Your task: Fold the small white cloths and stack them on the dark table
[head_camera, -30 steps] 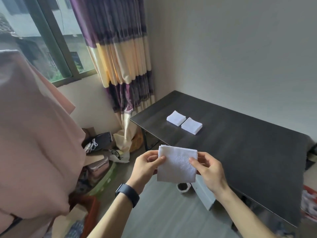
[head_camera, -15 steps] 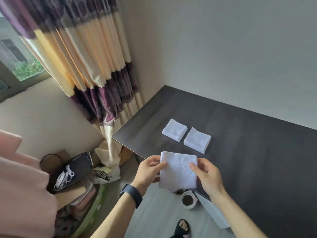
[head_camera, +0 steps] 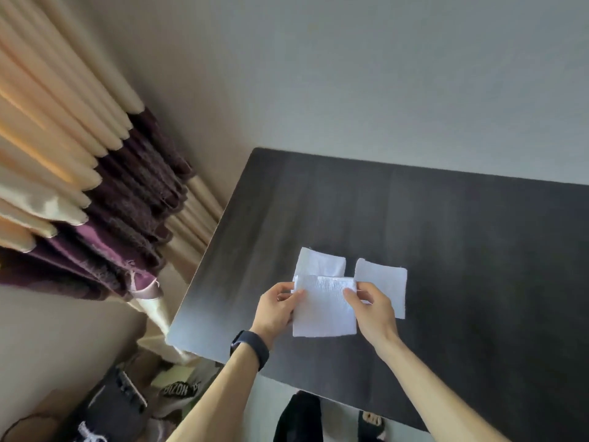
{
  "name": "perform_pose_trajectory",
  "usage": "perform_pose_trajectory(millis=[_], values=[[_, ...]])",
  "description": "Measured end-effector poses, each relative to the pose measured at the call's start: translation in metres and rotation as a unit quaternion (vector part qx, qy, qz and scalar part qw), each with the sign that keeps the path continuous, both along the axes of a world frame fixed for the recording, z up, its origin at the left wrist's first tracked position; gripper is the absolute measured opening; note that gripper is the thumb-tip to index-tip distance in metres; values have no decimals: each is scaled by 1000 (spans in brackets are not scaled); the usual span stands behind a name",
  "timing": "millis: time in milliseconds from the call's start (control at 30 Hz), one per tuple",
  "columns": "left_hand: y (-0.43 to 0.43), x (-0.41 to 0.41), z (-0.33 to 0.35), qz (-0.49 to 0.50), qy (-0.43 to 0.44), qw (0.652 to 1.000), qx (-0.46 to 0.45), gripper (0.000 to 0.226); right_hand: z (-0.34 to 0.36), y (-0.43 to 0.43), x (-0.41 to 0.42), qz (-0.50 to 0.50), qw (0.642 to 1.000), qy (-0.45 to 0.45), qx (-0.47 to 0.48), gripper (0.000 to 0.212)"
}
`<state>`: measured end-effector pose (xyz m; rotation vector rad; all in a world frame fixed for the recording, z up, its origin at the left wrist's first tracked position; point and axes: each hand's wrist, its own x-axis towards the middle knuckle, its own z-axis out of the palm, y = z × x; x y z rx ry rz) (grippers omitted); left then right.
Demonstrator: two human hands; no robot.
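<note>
Fingers (head_camera: 282,287) of the left hand (head_camera: 275,309) pinch one edge of the held white cloth (head_camera: 323,311), the right hand (head_camera: 373,311) pinches the other, above the dark table (head_camera: 462,234) by the left folded cloth (head_camera: 322,263) and right folded cloth (head_camera: 384,280). Uneven release could skew the stack.

white nubbly terry cloth (head_camera: 323,309), matt dark woodgrain table (head_camera: 462,250), satiny curtain (head_camera: 79,186)

Place: a lived-in room of a home.
Landmark: dark wood-grain rectangular table (head_camera: 462,224), its far edge against a plain pale painted wall (head_camera: 350,74).
Left of the table: pleated cream-and-purple fabric curtain (head_camera: 105,193).
Floor below its near-left corner: heaped black soft bag (head_camera: 111,413) and a lettered pale plastic bag (head_camera: 180,392).
Floor at its near edge: black open-toed slipper (head_camera: 371,425).
</note>
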<state>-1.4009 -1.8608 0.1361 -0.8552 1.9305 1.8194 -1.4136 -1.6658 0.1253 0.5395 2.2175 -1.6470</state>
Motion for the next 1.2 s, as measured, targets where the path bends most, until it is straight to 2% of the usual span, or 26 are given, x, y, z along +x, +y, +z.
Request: perform_pose_trajectory(millis=[167,300,533,700,833,967,1100,1167,1200], values=[[-19,-72,-37,-50,-38,998,8,20,-36,-23,-44,-65,996,-46,32,12],[-29,-108,-74,-83,-60,995,-22,17,-62,-37,-67,-67,992,-76,71,12],[-36,-122,-110,-113,-82,988,-62,17,-82,-47,-89,-67,986,-94,119,9],[-38,-129,-115,-114,-59,988,-90,11,-87,-52,-96,-75,983,-94,141,9],[-36,-133,-115,-130,-53,985,-99,9,-94,-55,-98,-57,974,-89,199,13],[-36,-133,-110,-139,-15,982,-125,12,-98,-59,-96,-51,965,-63,250,23],[-41,-123,-106,-159,25,972,-172,40,-97,-65,-81,-57,956,-3,287,36],[-46,-112,-110,-198,92,944,-246,51,-96,-69,-67,-29,938,62,338,37],[-48,-107,-114,-236,151,913,-298,55,-97,-71,-60,4,919,101,380,36]])
